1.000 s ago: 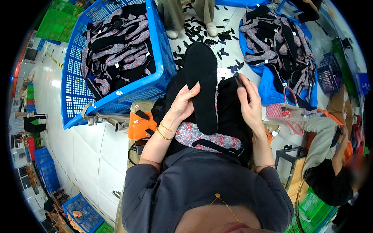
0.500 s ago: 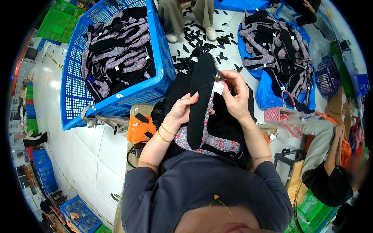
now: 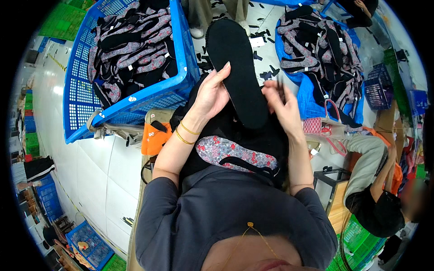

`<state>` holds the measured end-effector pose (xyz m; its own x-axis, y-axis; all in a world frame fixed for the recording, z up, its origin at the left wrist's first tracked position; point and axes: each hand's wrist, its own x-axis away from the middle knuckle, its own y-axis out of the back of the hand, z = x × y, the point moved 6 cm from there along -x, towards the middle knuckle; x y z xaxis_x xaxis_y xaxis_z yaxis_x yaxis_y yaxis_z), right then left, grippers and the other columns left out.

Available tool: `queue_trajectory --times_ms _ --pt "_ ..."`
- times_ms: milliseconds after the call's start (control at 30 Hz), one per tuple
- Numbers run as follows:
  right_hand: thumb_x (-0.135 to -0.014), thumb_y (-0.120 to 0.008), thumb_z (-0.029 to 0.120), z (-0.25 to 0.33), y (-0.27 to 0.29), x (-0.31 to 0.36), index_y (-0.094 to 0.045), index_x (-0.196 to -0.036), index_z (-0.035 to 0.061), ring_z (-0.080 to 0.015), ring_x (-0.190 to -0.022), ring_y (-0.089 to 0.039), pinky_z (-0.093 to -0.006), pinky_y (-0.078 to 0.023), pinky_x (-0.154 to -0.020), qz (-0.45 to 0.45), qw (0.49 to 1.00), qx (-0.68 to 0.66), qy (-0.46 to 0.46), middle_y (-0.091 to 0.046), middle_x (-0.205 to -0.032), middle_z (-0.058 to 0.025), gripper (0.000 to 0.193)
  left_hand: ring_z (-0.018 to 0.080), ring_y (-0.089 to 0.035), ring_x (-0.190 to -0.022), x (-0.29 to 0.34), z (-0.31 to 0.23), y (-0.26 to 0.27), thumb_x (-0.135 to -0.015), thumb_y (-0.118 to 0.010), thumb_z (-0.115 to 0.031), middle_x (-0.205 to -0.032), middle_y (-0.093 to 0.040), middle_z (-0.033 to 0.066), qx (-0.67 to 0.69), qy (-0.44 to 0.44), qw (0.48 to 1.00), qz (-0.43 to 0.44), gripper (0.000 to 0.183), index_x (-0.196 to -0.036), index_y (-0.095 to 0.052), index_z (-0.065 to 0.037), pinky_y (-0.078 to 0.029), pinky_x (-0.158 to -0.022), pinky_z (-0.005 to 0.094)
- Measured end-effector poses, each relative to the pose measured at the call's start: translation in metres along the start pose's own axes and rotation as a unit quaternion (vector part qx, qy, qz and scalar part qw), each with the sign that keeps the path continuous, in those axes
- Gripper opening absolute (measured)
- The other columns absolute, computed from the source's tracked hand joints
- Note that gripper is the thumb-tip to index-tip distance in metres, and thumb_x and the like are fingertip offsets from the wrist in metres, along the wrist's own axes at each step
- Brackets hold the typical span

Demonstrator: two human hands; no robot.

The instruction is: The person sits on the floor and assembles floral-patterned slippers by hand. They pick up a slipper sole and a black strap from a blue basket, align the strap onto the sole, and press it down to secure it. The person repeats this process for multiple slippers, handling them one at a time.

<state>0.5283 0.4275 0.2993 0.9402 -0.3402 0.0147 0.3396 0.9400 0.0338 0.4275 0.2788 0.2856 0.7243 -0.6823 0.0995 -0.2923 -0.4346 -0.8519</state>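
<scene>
My left hand (image 3: 214,90) grips a cloth shoe (image 3: 237,72) by its side, thumb on the flat black sole that faces up. A white tag (image 3: 257,42) sticks out beside the toe. Close to the sole's right edge, my right hand (image 3: 282,106) has curled fingers around a small dark tool (image 3: 281,88); motion blurs it, though it looks like thread snips. Across my lap, on black cloth, lies another shoe piece (image 3: 235,152) in grey and red floral fabric with a black opening. The held shoe's upper is hidden beneath its sole.
A blue plastic crate (image 3: 135,100) heaped with floral and black shoes stands front left. At far right, a blue sheet (image 3: 303,106) bears another heap. Black scraps (image 3: 269,73) litter the floor near someone's legs (image 3: 198,16). A pink checked bag (image 3: 312,125) and a seated person (image 3: 375,203) are at right.
The held shoe has turned and shifted up, away from the floral piece on my lap, showing its full sole. My right hand has moved slightly right and down, away from the tag.
</scene>
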Motion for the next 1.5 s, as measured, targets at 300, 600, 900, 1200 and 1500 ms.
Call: queue_trajectory --times_ms 300,600,900,1200,1500 --pt "-0.085 -0.067 0.018 -0.006 0.106 -0.027 -0.065 -0.106 0.0024 -0.0158 -0.094 -0.063 -0.0285 -0.05 -0.083 -0.099 0.968 -0.225 -0.059 -0.067 -0.104 -0.0078 0.027 0.0199 -0.056 -0.117 0.058 -0.009 0.004 -0.096 -0.058 -0.021 -0.125 -0.06 0.0109 -0.504 0.058 0.852 0.133 0.043 -0.132 -0.049 0.002 -0.044 -0.1 0.0332" --pt "-0.097 -0.055 0.023 -0.015 0.096 -0.015 -0.059 -0.11 -0.0002 -0.0007 -0.042 -0.034 -0.0173 -0.019 -0.036 -0.032 0.979 -0.197 -0.05 -0.066 -0.089 -0.0103 0.027 0.0343 -0.063 -0.088 0.091 0.052 -0.005 -0.078 -0.074 -0.037 -0.095 -0.064 0.0163 -0.731 0.1 0.581 0.344 0.045 -0.101 -0.064 0.001 -0.05 -0.074 0.0388" --pt "-0.088 -0.069 0.034 -0.018 0.043 0.032 -0.056 -0.107 0.0046 -0.0053 -0.046 -0.04 -0.0184 -0.025 -0.041 0.02 0.945 -0.326 -0.029 -0.057 -0.074 -0.0003 0.038 0.0092 -0.061 -0.098 0.039 0.065 -0.004 -0.093 -0.062 -0.015 -0.114 -0.065 0.0053 -0.171 0.256 0.922 0.236 0.036 -0.124 -0.055 0.002 -0.048 -0.087 0.0236" --pt "-0.076 -0.075 -0.002 -0.009 0.025 0.034 -0.056 -0.109 0.0003 -0.0112 -0.064 -0.058 -0.022 -0.045 -0.051 0.041 0.979 -0.195 0.052 -0.065 -0.087 -0.0068 0.039 0.0116 -0.055 -0.098 0.032 0.012 -0.029 -0.095 -0.059 -0.014 -0.113 -0.059 0.0044 -0.434 -0.111 0.888 0.106 0.027 -0.118 -0.061 0.0 -0.045 -0.085 0.025" --pt "-0.076 -0.072 -0.008 -0.037 -0.009 0.053 -0.059 -0.112 -0.0016 -0.0174 -0.104 -0.06 -0.027 -0.047 -0.09 -0.056 0.983 -0.066 0.165 -0.056 -0.12 -0.0096 0.039 0.0092 -0.058 -0.085 0.017 -0.017 -0.051 -0.081 -0.076 -0.017 -0.09 -0.063 0.001 -0.606 -0.113 0.774 0.142 0.026 -0.098 -0.064 -0.002 -0.047 -0.077 0.0244"
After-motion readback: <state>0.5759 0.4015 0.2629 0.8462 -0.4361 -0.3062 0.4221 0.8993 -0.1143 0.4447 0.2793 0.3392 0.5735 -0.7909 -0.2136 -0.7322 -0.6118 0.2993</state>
